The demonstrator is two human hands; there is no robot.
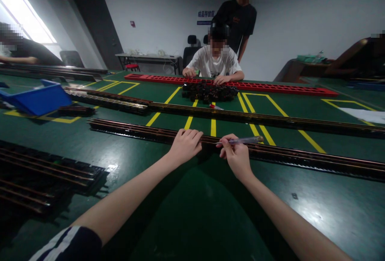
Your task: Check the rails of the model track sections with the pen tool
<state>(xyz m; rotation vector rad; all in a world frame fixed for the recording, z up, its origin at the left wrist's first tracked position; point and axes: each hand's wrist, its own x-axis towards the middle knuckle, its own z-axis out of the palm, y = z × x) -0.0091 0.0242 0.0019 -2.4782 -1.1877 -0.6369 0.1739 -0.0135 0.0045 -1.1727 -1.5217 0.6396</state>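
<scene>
A long black rail with copper-coloured strips [300, 153] runs crosswise on the green table in front of me. My left hand [187, 145] is closed over this rail, its fingers curled across the top edge. Just to the right, my right hand [236, 154] grips a small screwdriver [248, 140] with a clear handle. Its thin shaft points left and lies close above the rail; whether the tip touches is too small to tell. My fingers hide the part of the rail beneath them.
Another long rail [270, 121] lies farther back. Beyond it are a heap of black parts [209, 92] and a red slotted frame [285, 88], where a person in white works. A blue bin [37, 97] and more black rails [45, 168] lie left. A red-tipped item [215, 107] lies mid-table.
</scene>
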